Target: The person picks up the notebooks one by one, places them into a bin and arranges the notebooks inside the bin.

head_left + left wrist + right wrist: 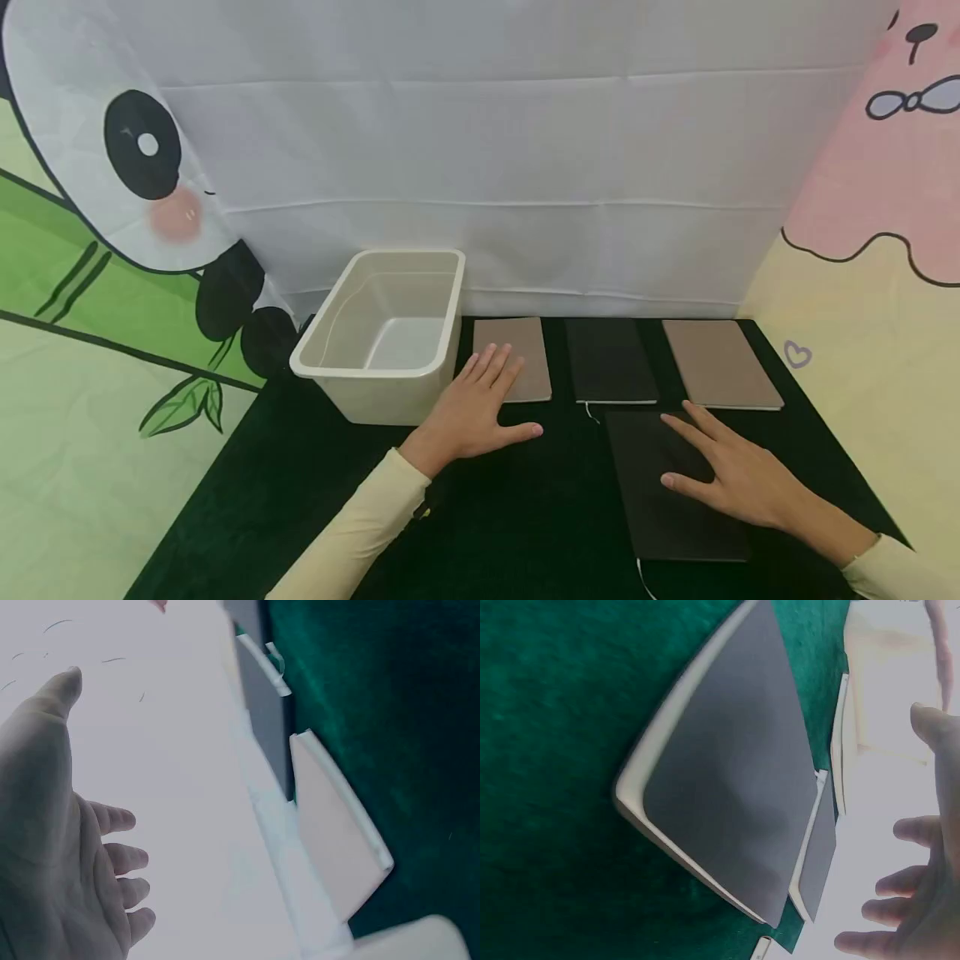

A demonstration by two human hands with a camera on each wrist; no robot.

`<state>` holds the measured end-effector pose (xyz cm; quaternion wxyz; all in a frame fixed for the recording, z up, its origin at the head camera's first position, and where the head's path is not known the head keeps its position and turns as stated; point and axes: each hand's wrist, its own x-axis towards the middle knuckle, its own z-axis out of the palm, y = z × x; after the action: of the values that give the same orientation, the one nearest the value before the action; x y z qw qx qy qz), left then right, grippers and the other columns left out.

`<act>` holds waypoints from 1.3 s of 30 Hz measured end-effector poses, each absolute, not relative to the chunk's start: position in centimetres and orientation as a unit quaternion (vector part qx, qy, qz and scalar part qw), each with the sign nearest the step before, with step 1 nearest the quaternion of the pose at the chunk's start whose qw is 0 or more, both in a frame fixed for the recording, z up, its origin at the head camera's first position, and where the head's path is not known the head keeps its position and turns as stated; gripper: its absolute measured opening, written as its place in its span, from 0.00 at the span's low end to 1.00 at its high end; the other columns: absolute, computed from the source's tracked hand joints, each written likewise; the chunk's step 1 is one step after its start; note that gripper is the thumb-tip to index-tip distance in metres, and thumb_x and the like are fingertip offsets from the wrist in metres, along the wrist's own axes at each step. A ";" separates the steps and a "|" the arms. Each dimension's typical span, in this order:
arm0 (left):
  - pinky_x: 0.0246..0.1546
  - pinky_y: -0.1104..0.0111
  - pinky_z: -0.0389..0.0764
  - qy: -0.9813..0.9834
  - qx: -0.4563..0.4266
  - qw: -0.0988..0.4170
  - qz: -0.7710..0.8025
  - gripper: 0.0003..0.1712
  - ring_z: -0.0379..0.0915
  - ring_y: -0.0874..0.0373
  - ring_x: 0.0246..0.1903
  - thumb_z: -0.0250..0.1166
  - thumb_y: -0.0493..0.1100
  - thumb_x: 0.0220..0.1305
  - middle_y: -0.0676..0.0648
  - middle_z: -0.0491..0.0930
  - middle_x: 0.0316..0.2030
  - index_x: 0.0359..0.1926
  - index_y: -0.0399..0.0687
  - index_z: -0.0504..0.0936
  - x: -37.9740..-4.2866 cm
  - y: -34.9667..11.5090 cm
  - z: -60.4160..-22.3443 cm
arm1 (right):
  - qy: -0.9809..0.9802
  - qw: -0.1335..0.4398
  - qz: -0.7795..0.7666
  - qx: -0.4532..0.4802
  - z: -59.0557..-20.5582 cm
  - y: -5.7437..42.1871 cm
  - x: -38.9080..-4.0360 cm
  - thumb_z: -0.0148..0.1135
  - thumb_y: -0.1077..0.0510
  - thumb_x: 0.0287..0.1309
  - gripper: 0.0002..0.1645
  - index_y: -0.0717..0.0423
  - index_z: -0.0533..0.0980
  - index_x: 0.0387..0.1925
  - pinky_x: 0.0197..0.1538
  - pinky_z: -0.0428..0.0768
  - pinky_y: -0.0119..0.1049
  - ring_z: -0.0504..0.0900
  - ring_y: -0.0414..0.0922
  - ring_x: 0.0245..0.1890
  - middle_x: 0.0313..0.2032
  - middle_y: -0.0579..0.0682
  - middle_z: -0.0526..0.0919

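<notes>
The left hand (472, 412), flat with fingers (487, 364) straight and slightly spread, hovers by the smooth, pale plastic bin (367, 372), a deep tub with rounded corners and a rolled rim; in the head view its fingertips overlap the left tan notebook (531, 358). The right hand (750, 479) hangs above the front black notebook (667, 529) – fingers extended, gripping nothing. Behind lie the back black notebook (611, 361) and the right tan notebook (720, 364), all four closed and flat on the bench (555, 525), which wears dark green cloth (velvety in the wrist views). Matte covers, pale page edges – and a thin white ribbon (592, 413) trails from each black one.
</notes>
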<state>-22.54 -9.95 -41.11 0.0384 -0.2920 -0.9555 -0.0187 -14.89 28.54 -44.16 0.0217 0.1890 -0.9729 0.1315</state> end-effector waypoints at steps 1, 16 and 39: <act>0.79 0.53 0.40 -0.956 -0.291 0.042 -0.021 0.60 0.32 0.47 0.81 0.45 0.84 0.63 0.44 0.41 0.82 0.82 0.50 0.48 -22.4 -10.2 -40.6 | -0.973 0.023 0.131 0.188 -44.2 28.6 -14.6 0.65 0.26 0.58 0.53 0.48 0.64 0.76 0.30 0.79 0.42 0.71 0.70 0.66 0.76 0.66 0.58; 0.78 0.50 0.43 -0.962 -0.246 0.077 -0.095 0.55 0.35 0.46 0.81 0.54 0.75 0.69 0.42 0.42 0.82 0.82 0.47 0.50 -22.1 -17.7 -35.7 | -0.982 0.016 0.122 0.147 -46.6 30.6 -11.0 0.66 0.25 0.55 0.53 0.44 0.65 0.75 0.38 0.83 0.60 0.76 0.72 0.59 0.72 0.68 0.63; 0.76 0.39 0.40 -0.981 -0.109 0.072 -0.140 0.56 0.33 0.35 0.79 0.57 0.71 0.70 0.34 0.41 0.80 0.81 0.39 0.49 -23.1 -33.0 -36.5 | -0.979 -0.075 0.177 0.066 -54.9 33.9 -8.7 0.64 0.26 0.58 0.59 0.63 0.60 0.74 0.47 0.70 0.79 0.63 0.83 0.61 0.68 0.81 0.62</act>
<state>-23.08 -32.98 -36.47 0.0719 -0.1095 -0.9815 -0.1398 -8.67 33.90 -54.88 -0.0754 0.0659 -0.9790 0.1773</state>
